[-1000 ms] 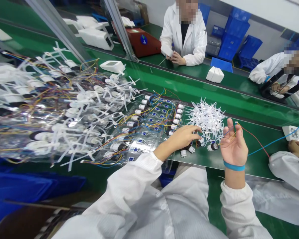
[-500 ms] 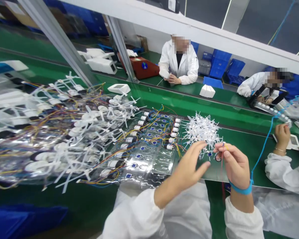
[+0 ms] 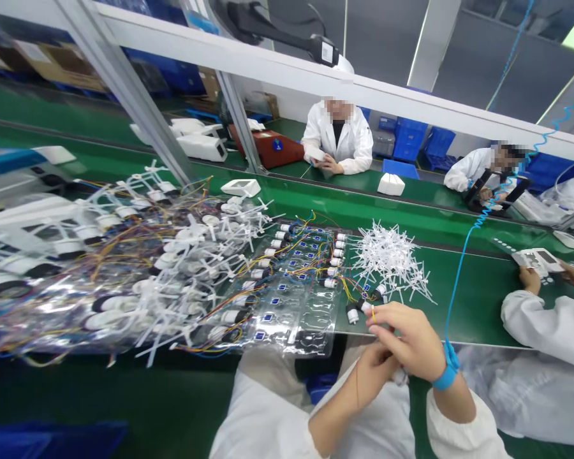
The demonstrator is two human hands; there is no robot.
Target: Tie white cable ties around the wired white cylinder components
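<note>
My right hand (image 3: 409,338), with a blue wrist strap (image 3: 447,368) and coiled cord, pinches thin wires beside small black-and-white parts (image 3: 353,313) at the bench's front edge. My left hand (image 3: 370,376) is closed just below it, its fingertips hidden behind my right hand; a thin wire hangs over its wrist. Behind them lies a pile of white cross-shaped plastic pieces (image 3: 387,258). To the left, white cylindrical parts with coloured wires line a clear plastic tray (image 3: 287,306) with small dark blue squares.
More wired white parts (image 3: 172,255) crowd the left. A person (image 3: 339,137) in white holds a white part across the bench; another (image 3: 478,172) sits farther right. A neighbour's hands hold a white housing (image 3: 536,260) at right. Metal posts (image 3: 129,89) rise at left.
Both my hands have moved down and left. My left hand, spread before, is now closed beneath my right. The view has tilted up slightly, and the neighbour's white housing has been raised.
</note>
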